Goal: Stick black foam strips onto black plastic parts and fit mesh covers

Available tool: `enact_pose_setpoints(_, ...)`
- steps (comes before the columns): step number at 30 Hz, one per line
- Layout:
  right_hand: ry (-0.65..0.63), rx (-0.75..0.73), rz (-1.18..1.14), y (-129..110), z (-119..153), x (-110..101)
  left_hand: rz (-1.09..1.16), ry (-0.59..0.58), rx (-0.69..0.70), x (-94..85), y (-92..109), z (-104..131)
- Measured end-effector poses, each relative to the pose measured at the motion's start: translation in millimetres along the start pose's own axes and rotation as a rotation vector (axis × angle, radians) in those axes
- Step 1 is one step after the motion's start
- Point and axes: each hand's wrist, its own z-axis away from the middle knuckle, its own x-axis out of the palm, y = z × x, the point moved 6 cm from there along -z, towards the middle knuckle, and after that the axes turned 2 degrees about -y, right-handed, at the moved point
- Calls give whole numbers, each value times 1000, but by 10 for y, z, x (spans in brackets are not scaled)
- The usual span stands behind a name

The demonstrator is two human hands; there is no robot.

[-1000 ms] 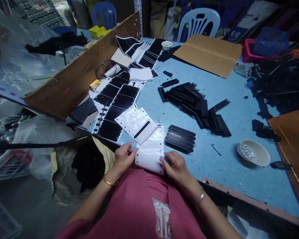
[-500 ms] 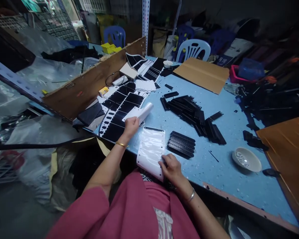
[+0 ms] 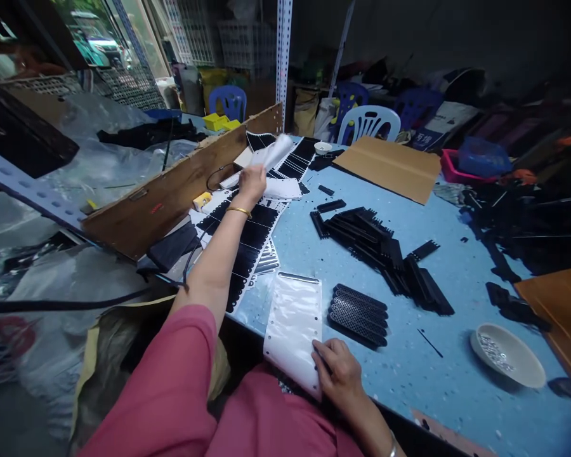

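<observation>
My left hand (image 3: pixel 252 183) is closed on a curled white backing sheet (image 3: pixel 276 151), held over the far left of the table. My right hand (image 3: pixel 337 371) pinches the right edge of a glossy white sheet (image 3: pixel 292 324) with small holes along its sides. That sheet lies at the front edge and its near end hangs over toward my lap. Just right of it sits a row of black perforated strips (image 3: pixel 358 314). Sheets of black die-cut pieces (image 3: pixel 254 225) on white backing lie under and around my left forearm.
A heap of black slotted strips (image 3: pixel 378 244) lies mid-table. A white bowl of small shiny parts (image 3: pixel 507 355) stands at the right front, near orange-brown sheeting (image 3: pixel 561 311). Flat cardboard (image 3: pixel 390 166) lies at the back. A wooden board (image 3: pixel 171 203) walls the left side.
My left hand has moved forward with the curled backing sheet, away from the front edge. My right hand stays at the glossy sheet's edge. The view has tilted up somewhat.
</observation>
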Motion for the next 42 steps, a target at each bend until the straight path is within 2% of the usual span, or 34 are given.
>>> enact_pose_setpoints(2,-28,-35,27,-62,-12,-22,-7,-84,-64,250,-51,194)
enact_pose_setpoints(5,-41,-82,91,-149,-1,-41,29,-147,-88,491,-24,764)
enact_pose_setpoints(8,5,-120,104,-199,24,-55,99,-179,-104,514,56,1535)
enact_pose_setpoints(11,61,-130,0,-200,29,-101,176,-169,-172,367,98,2338)
enact_pose_setpoints(12,80,-121,-48,-193,24,-134,226,-165,-230,307,93,2582)
enact_pose_setpoints(14,116,-110,-138,-196,11,-226,574,-112,-599,223,-20,3053)
enact_pose_setpoints(16,137,-132,-197,-250,8,-329,850,-139,-853,206,20,3391)
enact_pose_setpoints(17,134,-152,-214,-295,13,-371,964,-178,-919,206,91,3486)
enact_pose_setpoints(20,84,-206,-250,-442,76,-410,1232,-331,-947,218,362,3542)
enact_pose_setpoints(22,58,-239,-273,-513,155,-368,1309,-352,-961,224,447,3507)
enact_pose_setpoints(25,48,-302,-302,-564,295,-280,1278,-319,-1018,259,425,3486)
enact_pose_setpoints(28,32,-340,-291,-601,396,-297,1224,-381,-960,315,444,3510)
enact_pose_setpoints(30,-37,-322,-253,-632,401,-378,1188,-404,-902,324,485,3549)
enact_pose_setpoints(32,-140,-241,-232,-626,334,-481,1152,-407,-868,308,545,3601)
enact_pose_setpoints(34,-90,-162,-248,-584,201,-651,1131,-417,-849,274,642,3658)
enact_pose_setpoints(37,133,-98,-210,-488,-32,-829,1143,-483,-805,207,877,3743)
enact_pose_setpoints(39,196,-71,-197,-430,-157,-792,1179,-543,-761,150,1064,3794)
enact_pose_setpoints(42,201,8,-317,-361,-226,-637,1218,-615,-717,61,1285,3860)
